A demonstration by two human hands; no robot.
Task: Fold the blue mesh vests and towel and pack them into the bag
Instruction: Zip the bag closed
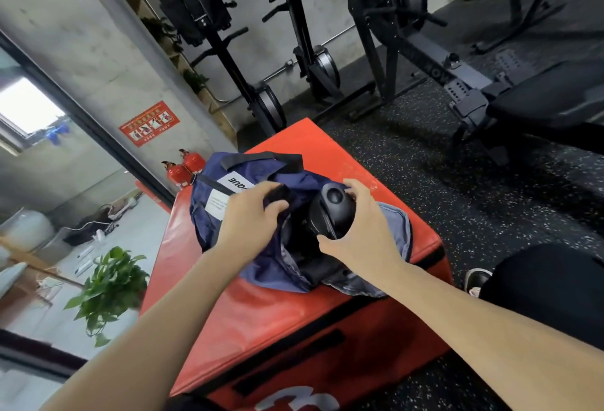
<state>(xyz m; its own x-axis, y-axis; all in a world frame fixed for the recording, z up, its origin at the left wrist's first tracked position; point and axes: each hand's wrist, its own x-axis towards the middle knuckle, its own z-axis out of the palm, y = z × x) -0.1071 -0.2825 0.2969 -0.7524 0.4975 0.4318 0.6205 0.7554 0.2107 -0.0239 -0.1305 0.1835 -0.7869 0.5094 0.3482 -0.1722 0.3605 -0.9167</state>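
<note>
A navy blue bag [228, 201] lies in the middle of the frame on a red padded box [271, 306], which serves as the surface. The bag's mouth gapes toward the lower right, showing a grey lining and dark contents; whether the vests or towel are inside cannot be told. Its white label faces up at the centre left, and a black strap runs across its far edge.

The left hand [251, 211] pinches the dark rim of the bag's opening, fingers curled round the fabric. The right hand [354, 224] grips a black bottle [333, 211] at the bag's mouth, thumb below and fingers over the rounded cap.

Two red fire extinguishers [183, 168] stand beyond the box at centre left, a green potted plant [111, 283] sits at lower left, and black rowing machines [425, 60] fill the upper right on the speckled floor
</note>
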